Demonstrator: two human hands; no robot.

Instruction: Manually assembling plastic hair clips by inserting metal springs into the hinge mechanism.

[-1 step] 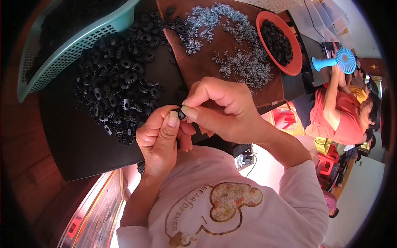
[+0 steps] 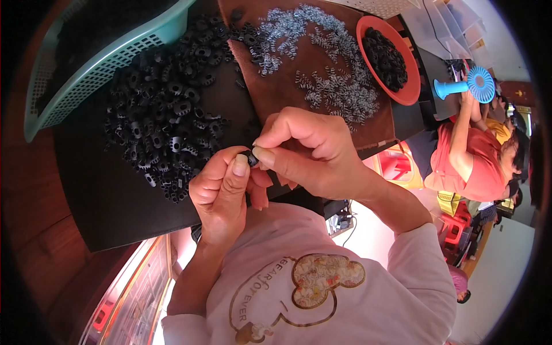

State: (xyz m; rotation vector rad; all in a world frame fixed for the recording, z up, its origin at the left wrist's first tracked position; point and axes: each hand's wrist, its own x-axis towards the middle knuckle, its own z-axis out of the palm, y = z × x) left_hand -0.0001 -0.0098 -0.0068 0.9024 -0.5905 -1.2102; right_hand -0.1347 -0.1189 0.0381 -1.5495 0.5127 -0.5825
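The writing I can see stands on the front of my pale T-shirt (image 2: 374,296): brown lettering (image 2: 242,307), mostly capitals, in a curving line to the left of a patterned, gold-edged cartoon print (image 2: 325,280).

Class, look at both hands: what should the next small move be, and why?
Probably a gentle press by the right hand on the small black piece: the left hand pinches it, and the right thumb and index finger are close together at its edge.
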